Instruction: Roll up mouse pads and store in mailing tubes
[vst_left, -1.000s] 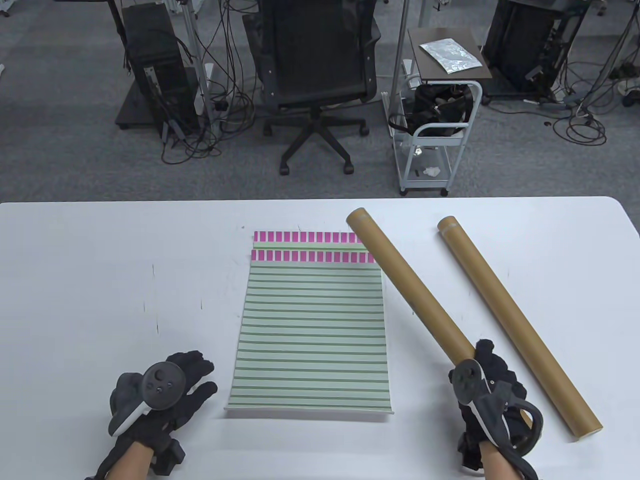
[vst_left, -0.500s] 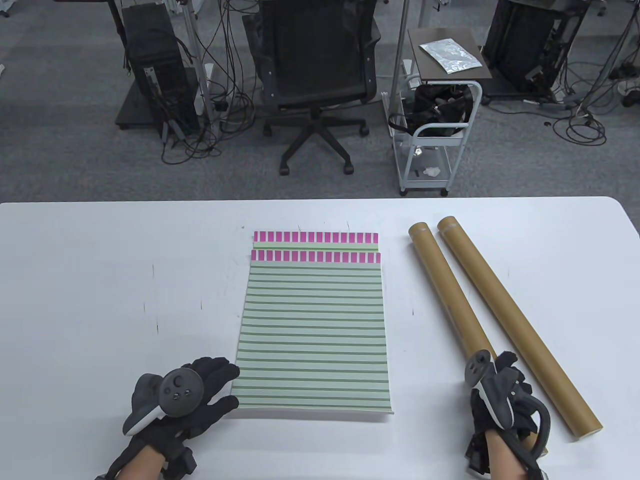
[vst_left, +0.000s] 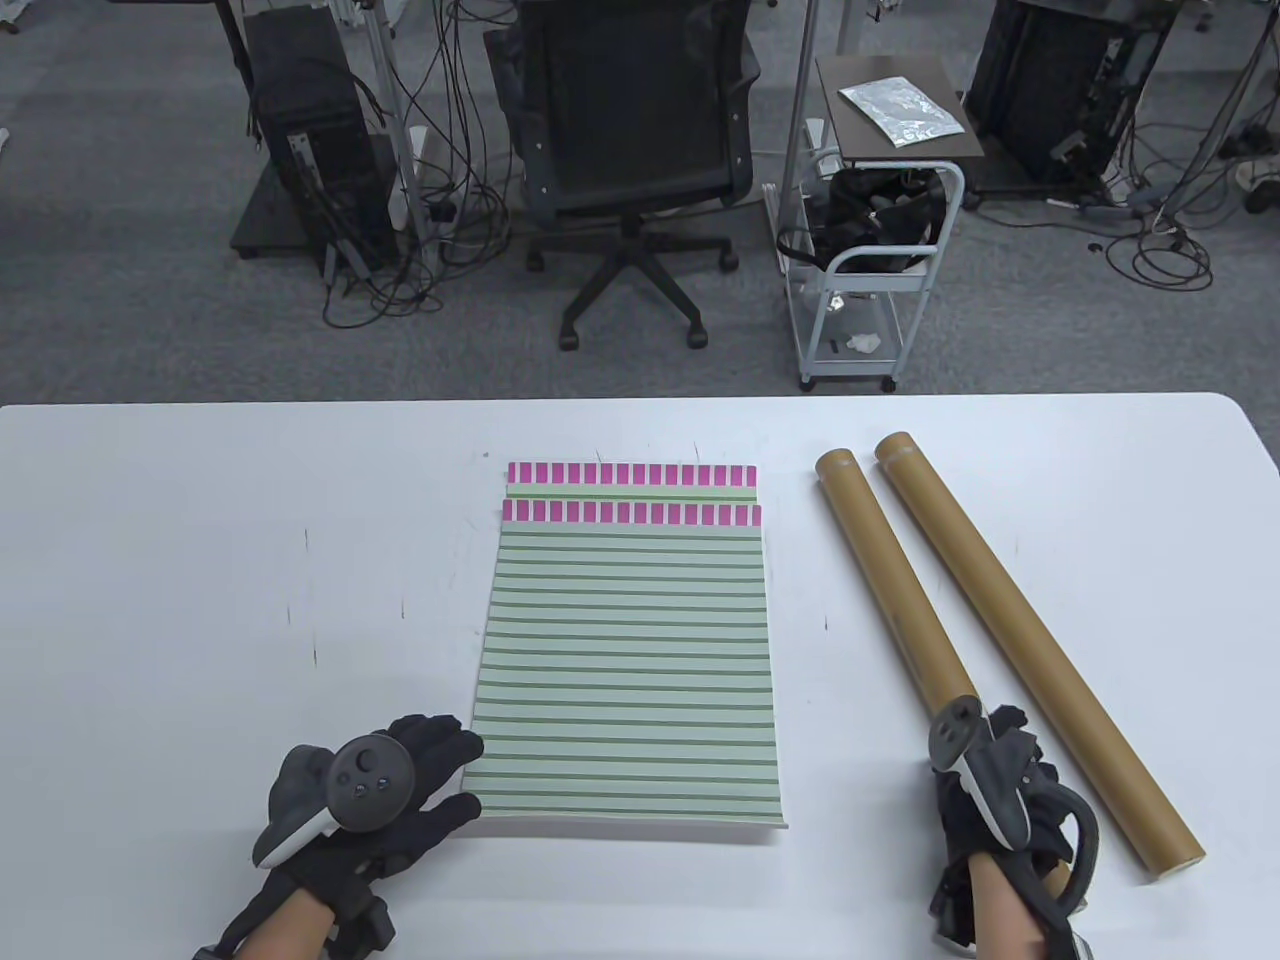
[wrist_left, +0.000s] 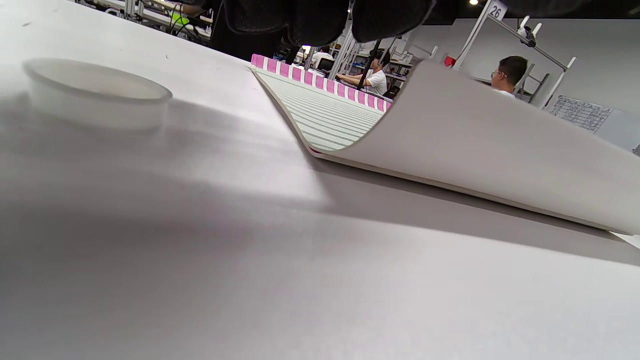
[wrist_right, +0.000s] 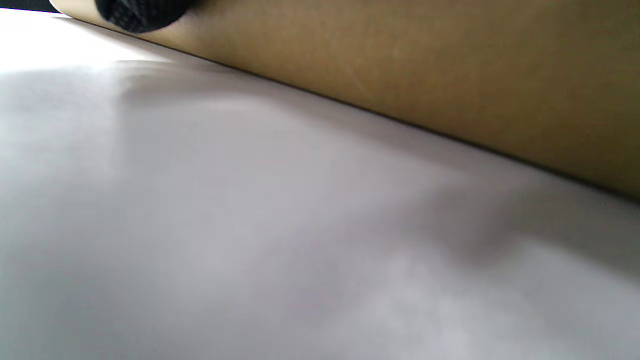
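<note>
Two green-striped mouse pads with pink ends lie stacked at the table's middle; the top pad covers most of the lower pad. The top pad's near edge curls up off the table. My left hand lies open at that pad's near left corner, fingertips touching it. Two brown mailing tubes lie side by side to the right. My right hand grips the near end of the left tube, which rests on the table. The right tube lies free.
A white round cap sits on the table left of the pads in the left wrist view. The white table is bare at the left. An office chair and a cart stand beyond the far edge.
My right hand swung the left tube off the pads' far corner to the right and laid it beside the other tube. My left hand moved right to the pad's near corner.
</note>
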